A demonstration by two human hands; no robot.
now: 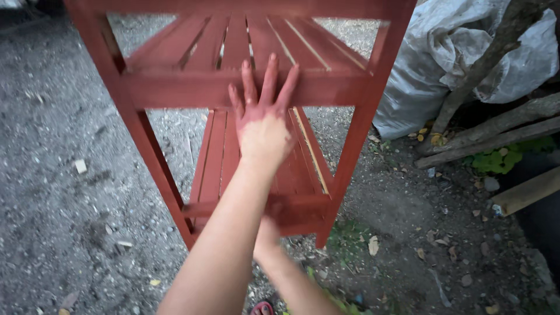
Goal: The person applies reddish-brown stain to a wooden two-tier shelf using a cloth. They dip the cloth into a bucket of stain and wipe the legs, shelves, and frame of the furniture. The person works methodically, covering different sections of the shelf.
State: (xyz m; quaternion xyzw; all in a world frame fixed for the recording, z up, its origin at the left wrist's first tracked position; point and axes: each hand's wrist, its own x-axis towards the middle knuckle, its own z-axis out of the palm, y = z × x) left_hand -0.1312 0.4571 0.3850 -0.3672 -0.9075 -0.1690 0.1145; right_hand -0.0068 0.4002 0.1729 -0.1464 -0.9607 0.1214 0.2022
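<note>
1. Red slatted wooden shelf rack (233, 70) stands on gravel ground (58, 175), tilted toward the camera.
2. Left hand (262, 125), paint-stained, lies flat with fingers spread on the upper front rail; press evenly there.
3. Right hand (268, 233) seems to touch the lower rail, mostly hidden; I cannot tell its grip.

Gravel ground (52, 175), grey sack (461, 52), logs (496, 134).

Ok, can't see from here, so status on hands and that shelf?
Left hand flat, fingers spread on the red slatted wooden shelf unit's upper front rail. Right hand at lower rail, mostly hidden, grip unclear. Grey sacks and branches beside.
</note>
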